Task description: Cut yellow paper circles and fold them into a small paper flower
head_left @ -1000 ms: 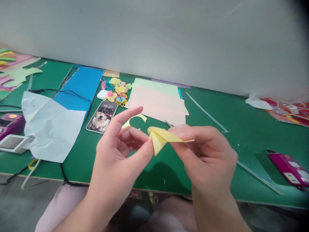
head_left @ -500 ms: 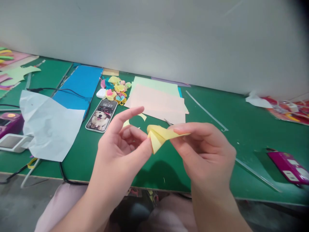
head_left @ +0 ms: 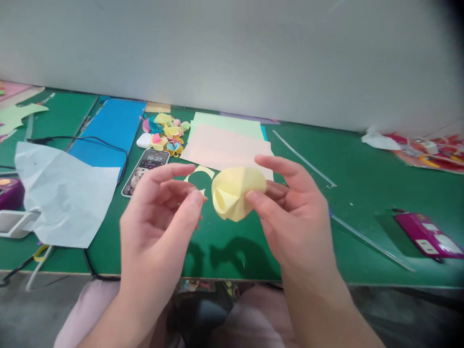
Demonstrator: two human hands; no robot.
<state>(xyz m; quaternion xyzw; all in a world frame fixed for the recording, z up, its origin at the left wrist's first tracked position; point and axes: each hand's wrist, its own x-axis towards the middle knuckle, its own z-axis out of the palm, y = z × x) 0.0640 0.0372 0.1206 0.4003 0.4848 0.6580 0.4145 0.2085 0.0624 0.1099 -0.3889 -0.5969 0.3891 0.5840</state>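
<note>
A yellow folded paper circle (head_left: 239, 195) is pinched between the thumb and fingers of my right hand (head_left: 297, 217). Its face is turned toward me, with creases and a cone-shaped fold at the left. My left hand (head_left: 155, 222) is a little to the left of the paper, apart from it, with fingers curved and spread. Behind my hands on the green table lies a yellow paper offcut (head_left: 203, 170) with a rounded cut-out, partly hidden by my left fingers.
Pink (head_left: 224, 147) and green sheets (head_left: 226, 121) lie stacked at the back, beside a pile of small paper flowers (head_left: 170, 130). A phone (head_left: 145, 166) and crumpled white paper (head_left: 68, 193) are at left. Glue sticks (head_left: 373, 241) and a purple power strip (head_left: 427, 234) lie at right.
My left hand has let go of the yellow paper and moved left. In my right hand the paper has turned so its round face and cone-shaped fold now show.
</note>
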